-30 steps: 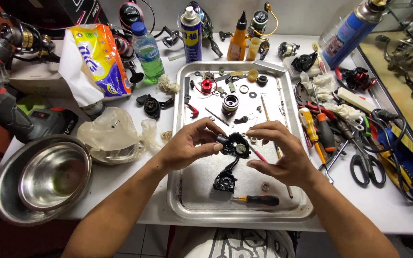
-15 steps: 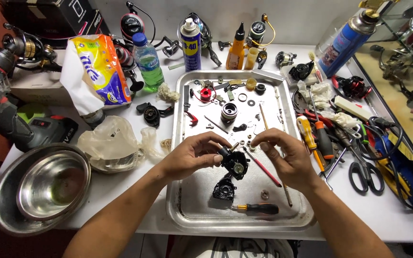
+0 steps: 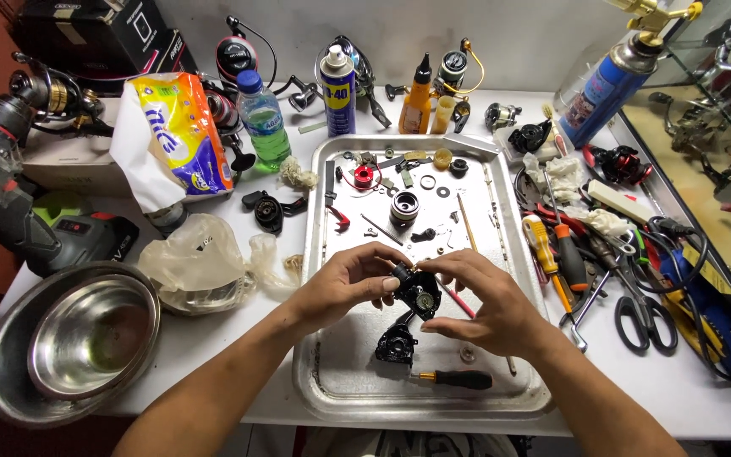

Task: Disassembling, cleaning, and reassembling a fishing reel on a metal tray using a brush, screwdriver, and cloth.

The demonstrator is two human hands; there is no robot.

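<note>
1. Head view: a white worktable (image 3: pixel 239 372) carries everything, crowded along its back and right edges with reels, cans and hand tools.
2. A metal tray (image 3: pixel 332 385) sits at the middle of the table, with both hands working above its centre.
3. Two nested steel bowls (image 3: pixel 69 343) stand at the table's near left corner, well apart from the hands.
4. A cordless drill (image 3: pixel 40 228) lies behind the bowls, beside a crumpled plastic bag (image 3: pixel 200 262).
5. The left hand (image 3: pixel 344 288) is closed on the black reel body (image 3: pixel 419 292), thumb and fingertips pinching its left side.
6. The right hand (image 3: pixel 488 305) grips the same reel body from the right, fingers curled over its top and thumb beneath (so the part hangs just above the tray floor, between the two hands).
7. A blue spray can (image 3: pixel 339 80) and an orange oil bottle (image 3: pixel 416 100) stand upright behind the tray.
8. Black-handled scissors (image 3: pixel 636 313) lie right of the tray, among screwdrivers.
9. A second black reel part (image 3: pixel 397 344) rests on the tray just below the held one.
10. A small black-handled screwdriver (image 3: pixel 458 379) lies near the tray's front edge.
11. A red spool (image 3: pixel 364 176) and a silver spool (image 3: pixel 404 206) sit among small loose parts at the tray's far end.
</note>
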